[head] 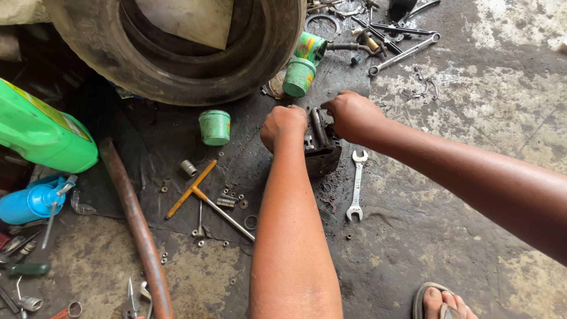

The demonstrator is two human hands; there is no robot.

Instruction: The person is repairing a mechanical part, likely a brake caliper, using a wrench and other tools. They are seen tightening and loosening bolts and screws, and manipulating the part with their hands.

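Your left hand (283,125) and right hand (352,115) are both clamped on a dark, greasy metal engine part (322,147) that stands on the black mat (171,153), just beside an open-ended spanner (356,184) lying on the concrete floor (460,224). Your fists are closed around its top from either side, knuckles toward the camera, so your fingertips are hidden and most of the part's upper face is covered. What kind of part it is I can't tell for sure; it looks like a small cast housing with ribs.

Left of your forearm lie a yellow-handled T-wrench (204,192), loose nuts and a socket (188,168). A small green tub (214,127) sits on the mat, and a worn tyre (177,47) is cut off by the top edge. A green jug (41,133) and a blue oil can (32,202) are partly cropped at the left. The tools at the top right are too tangled to sort out. Your sandalled foot (443,302) shows only in part at the bottom.
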